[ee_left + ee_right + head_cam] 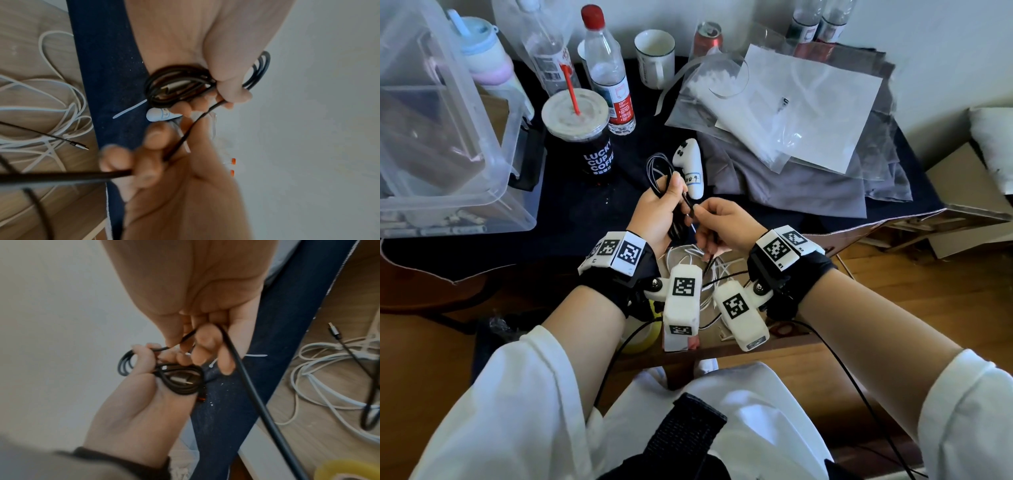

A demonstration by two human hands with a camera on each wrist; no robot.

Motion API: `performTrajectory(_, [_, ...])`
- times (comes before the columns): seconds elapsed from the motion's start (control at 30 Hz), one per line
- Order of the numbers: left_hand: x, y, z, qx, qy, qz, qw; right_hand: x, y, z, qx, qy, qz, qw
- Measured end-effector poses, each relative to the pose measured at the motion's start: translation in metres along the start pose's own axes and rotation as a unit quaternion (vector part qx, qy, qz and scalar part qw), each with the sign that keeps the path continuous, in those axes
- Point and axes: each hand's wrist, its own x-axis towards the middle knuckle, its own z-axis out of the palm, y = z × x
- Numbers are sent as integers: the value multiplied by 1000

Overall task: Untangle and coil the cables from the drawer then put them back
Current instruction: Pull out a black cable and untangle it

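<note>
Just in front of the coffee cup (582,133), the left hand (654,212) stands upright, fingers curled round a coiled black cable (659,171). Beside it, the right hand (726,222) pinches the cable's loose end between thumb and forefinger.

Both hands raised close together, left (654,209) fist curled, right (726,222) pinching

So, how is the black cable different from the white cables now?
The black cable is dark and held up in both hands; the white cables are pale and lie below in the drawer. The black cable is mostly wound into neat loops that the left hand grips, while the right hand pinches its free end; the white cables sprawl loose and tangled. Both are thin and flexible.
</note>
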Motion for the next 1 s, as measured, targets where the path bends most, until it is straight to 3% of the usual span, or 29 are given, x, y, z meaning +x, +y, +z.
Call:
performTrajectory(0.3, [2,5,-1,-59,10,8,998,-10,26,1,-114,-38,20,993])
performTrajectory(0.43, [-5,11,2,-97,2,-34,995,-9,20,-5,-304,-51,2,951])
performTrajectory(0.53, [-5,12,1,-107,23,-29,994,-10,17,-10,-374,-54,-17,926])
performTrajectory(0.77, [-2,11,-11,-47,72,-37,996,-11,12,-24,-284,15,-67,956])
performTrajectory(1.0, [-4,3,-6,37,42,-115,992,-9,-9,-25,-365,19,-119,923])
